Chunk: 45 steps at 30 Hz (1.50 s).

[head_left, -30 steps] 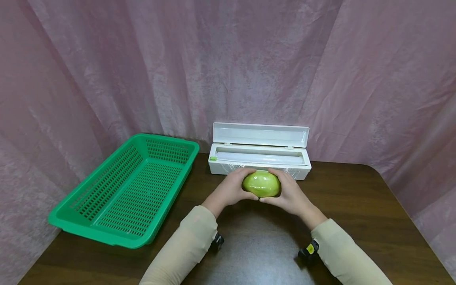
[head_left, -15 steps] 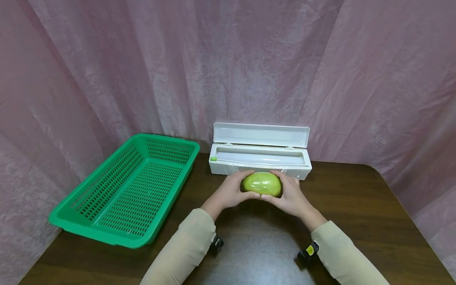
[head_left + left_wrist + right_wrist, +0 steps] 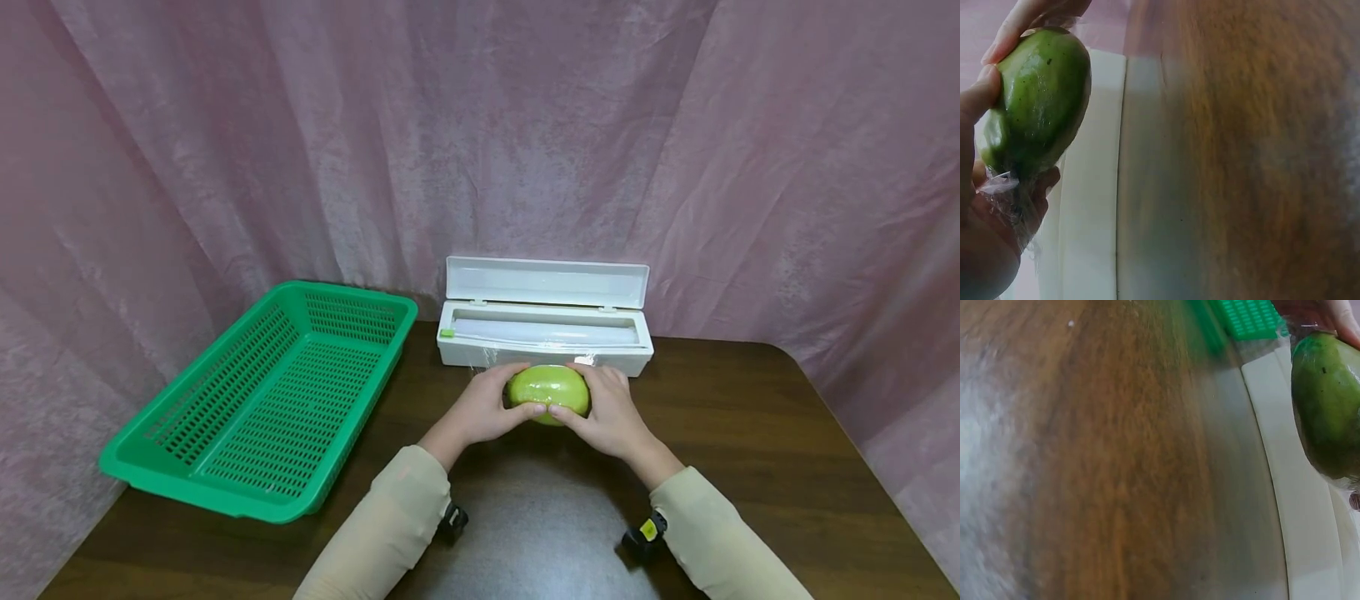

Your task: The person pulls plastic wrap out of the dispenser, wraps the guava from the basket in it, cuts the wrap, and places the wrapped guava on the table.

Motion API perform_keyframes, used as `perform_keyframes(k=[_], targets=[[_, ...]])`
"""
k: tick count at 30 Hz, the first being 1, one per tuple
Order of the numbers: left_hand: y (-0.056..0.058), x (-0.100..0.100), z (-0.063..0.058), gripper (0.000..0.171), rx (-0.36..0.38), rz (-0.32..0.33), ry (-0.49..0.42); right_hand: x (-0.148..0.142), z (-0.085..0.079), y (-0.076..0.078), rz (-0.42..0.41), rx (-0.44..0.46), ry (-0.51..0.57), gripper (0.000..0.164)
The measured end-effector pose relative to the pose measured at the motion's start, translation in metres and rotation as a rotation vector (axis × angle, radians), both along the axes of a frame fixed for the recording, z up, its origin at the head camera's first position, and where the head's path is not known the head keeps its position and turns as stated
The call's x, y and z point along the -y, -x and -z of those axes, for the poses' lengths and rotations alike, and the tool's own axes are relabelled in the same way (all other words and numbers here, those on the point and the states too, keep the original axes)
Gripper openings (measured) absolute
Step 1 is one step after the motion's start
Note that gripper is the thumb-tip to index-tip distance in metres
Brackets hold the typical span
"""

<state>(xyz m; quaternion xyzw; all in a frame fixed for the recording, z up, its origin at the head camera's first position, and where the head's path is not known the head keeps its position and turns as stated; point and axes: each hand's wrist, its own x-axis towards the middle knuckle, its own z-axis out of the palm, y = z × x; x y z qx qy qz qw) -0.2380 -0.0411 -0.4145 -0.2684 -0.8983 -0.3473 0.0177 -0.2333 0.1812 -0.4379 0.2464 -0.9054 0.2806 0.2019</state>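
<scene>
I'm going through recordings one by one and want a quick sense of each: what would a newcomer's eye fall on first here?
Probably the bright green basket, on the left of the table. Next, the shiny green fruit in clear film, held between the left hand and right hand. Just beyond stands a white box, lid open, before a pink curtain.

a brown table [image 3: 720, 433] bears a green basket [image 3: 292, 408] and an open white box [image 3: 547, 283]
</scene>
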Motion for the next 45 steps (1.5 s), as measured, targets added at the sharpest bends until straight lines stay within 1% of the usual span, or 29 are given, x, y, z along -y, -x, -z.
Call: perform_keyframes(k=[5,10,16,24,31,35,41,45], targets=[[-0.005,0.001,0.002,0.064,0.006,-0.010,0.017,0.000,0.001,-0.004,-0.004,0.001,-0.010,0.060],[-0.008,0.001,0.003,0.063,0.017,-0.014,0.035,0.000,0.003,-0.009,-0.004,0.021,-0.015,0.058],[-0.014,0.001,0.003,0.063,0.061,-0.013,0.046,0.001,0.004,-0.014,-0.008,0.039,-0.011,0.055],[-0.023,0.000,0.004,0.061,0.106,-0.007,0.037,0.001,0.004,-0.023,0.001,0.071,0.008,0.049],[-0.032,0.002,0.005,0.061,0.122,-0.005,0.031,0.003,0.006,-0.033,0.012,0.123,0.024,0.048],[-0.036,0.003,0.004,0.059,0.135,0.002,0.025,0.003,0.009,-0.038,0.017,0.128,0.028,0.046],[-0.040,0.003,0.004,0.058,0.144,0.008,0.026,0.004,0.009,-0.043,0.023,0.130,0.043,0.043],[-0.042,0.003,0.006,0.058,0.156,0.011,0.026,0.005,0.011,-0.047,0.031,0.166,0.051,0.042]])
